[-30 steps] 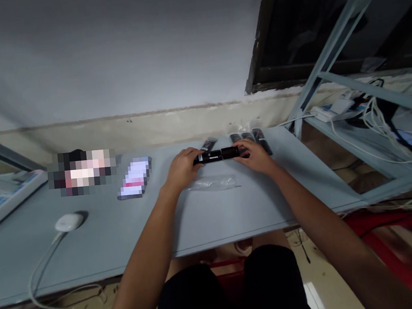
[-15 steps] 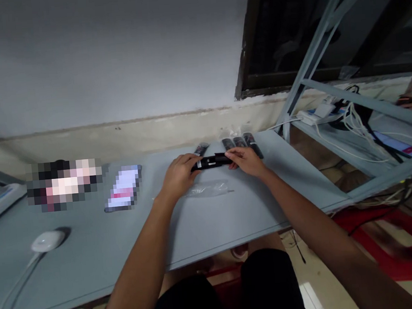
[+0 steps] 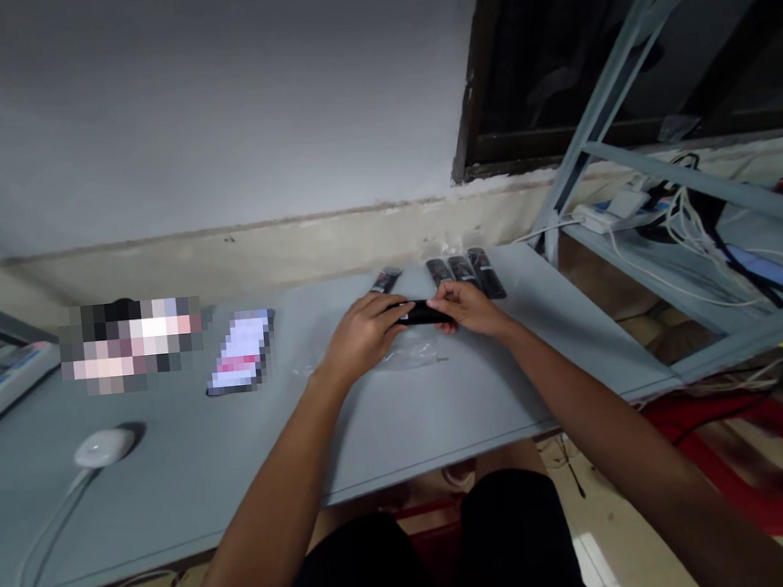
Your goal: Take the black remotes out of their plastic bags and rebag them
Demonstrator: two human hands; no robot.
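Observation:
Both my hands hold one slim black remote control (image 3: 422, 313) just above the grey table (image 3: 389, 422). My left hand (image 3: 365, 330) grips its left end with curled fingers. My right hand (image 3: 469, 306) pinches its right end. A clear plastic bag (image 3: 416, 355) lies flat on the table right beneath the hands. Three black remotes (image 3: 466, 270) lie side by side just behind my right hand, and one more remote (image 3: 385, 281) lies behind my left hand.
A phone (image 3: 240, 352) with a lit screen lies left of my hands, beside a blurred-out object (image 3: 128, 344). A white puck-shaped device (image 3: 103, 447) with a cable sits at the near left. A metal shelf frame (image 3: 697, 184) with cables stands to the right.
My hands have drawn closer together along the remote, so less of it shows between them. The view has shifted slightly.

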